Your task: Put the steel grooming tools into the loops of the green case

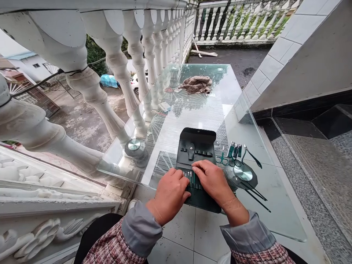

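Observation:
A black tool case (pixel 195 146) lies opened flat on the near end of a glass table (pixel 214 106). Its elastic loops hold several thin metal tools (pixel 190 176). My left hand (pixel 169 194) rests on the lower left part of the case, fingers curled down onto it beside the tools. On the lower right part lies my right hand (pixel 213 180), its fingers pressed on the row of tools. Loose green-handled manicure tools (pixel 235 151) and long thin picks (pixel 254 193) lie on the glass right of the case.
A crumpled brown cloth (pixel 196 84) lies at the table's far end. A white balustrade (pixel 121 73) runs along the left, a tiled wall (pixel 291 40) and dark steps (pixel 316 124) on the right. Round metal table fittings (pixel 134 145) show under the glass.

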The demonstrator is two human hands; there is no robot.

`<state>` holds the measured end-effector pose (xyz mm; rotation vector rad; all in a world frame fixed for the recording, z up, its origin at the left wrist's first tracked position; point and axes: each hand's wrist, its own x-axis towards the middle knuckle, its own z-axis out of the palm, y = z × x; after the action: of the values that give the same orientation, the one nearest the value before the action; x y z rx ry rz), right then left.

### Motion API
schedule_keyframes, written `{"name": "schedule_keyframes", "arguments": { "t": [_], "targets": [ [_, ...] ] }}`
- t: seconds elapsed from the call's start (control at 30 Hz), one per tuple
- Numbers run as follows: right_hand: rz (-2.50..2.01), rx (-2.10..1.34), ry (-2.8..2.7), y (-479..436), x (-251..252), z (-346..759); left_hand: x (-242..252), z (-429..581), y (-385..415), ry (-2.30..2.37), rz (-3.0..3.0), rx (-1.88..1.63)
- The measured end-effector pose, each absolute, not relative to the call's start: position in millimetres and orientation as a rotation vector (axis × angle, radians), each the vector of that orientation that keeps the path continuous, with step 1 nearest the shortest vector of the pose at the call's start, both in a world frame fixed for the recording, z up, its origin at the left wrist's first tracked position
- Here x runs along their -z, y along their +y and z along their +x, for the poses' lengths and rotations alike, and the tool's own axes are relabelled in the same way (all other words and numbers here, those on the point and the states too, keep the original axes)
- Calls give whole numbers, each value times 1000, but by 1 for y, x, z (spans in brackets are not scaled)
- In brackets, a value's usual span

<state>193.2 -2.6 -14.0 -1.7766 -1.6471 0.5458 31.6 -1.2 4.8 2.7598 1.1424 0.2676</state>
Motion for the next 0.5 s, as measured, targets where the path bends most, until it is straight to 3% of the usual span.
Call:
{"name": "schedule_keyframes", "arguments": {
  "t": [0.5],
  "targets": [
    [-1776,-366,-1872,-19,21,191,-8,32,-1,1151,2792,-224]
  ]
}}
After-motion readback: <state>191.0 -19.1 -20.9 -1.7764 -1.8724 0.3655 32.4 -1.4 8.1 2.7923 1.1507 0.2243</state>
